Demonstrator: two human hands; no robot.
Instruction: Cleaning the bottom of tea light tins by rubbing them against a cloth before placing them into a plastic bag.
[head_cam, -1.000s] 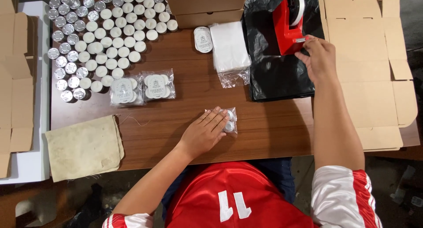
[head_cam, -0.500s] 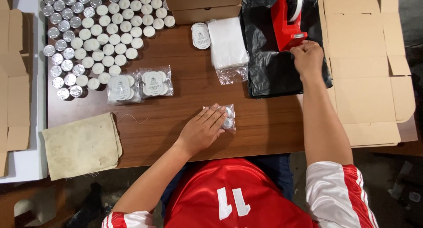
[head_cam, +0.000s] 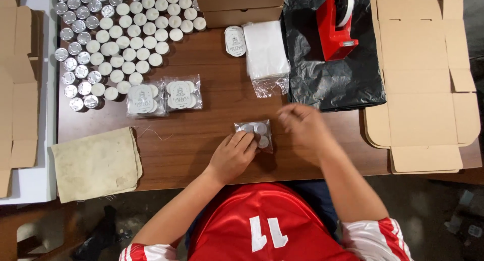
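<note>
Near the front-middle of the brown table [head_cam: 212,120] lies a small clear bag of tealights [head_cam: 255,132]. The left hand [head_cam: 233,156] presses it flat, fingers curled onto its near edge. The right hand [head_cam: 301,131] hovers just beside the bag, blurred; whether it holds anything cannot be told. Two sealed, labelled packs [head_cam: 165,96] lie further back, which suggests a little packing is done, while many loose tealights [head_cam: 117,37] remain at the far left. A stack of empty bags [head_cam: 264,50] and a red tape dispenser [head_cam: 334,25] sit beyond. Half a second ago the right hand was up at the dispenser; it has since come back.
</note>
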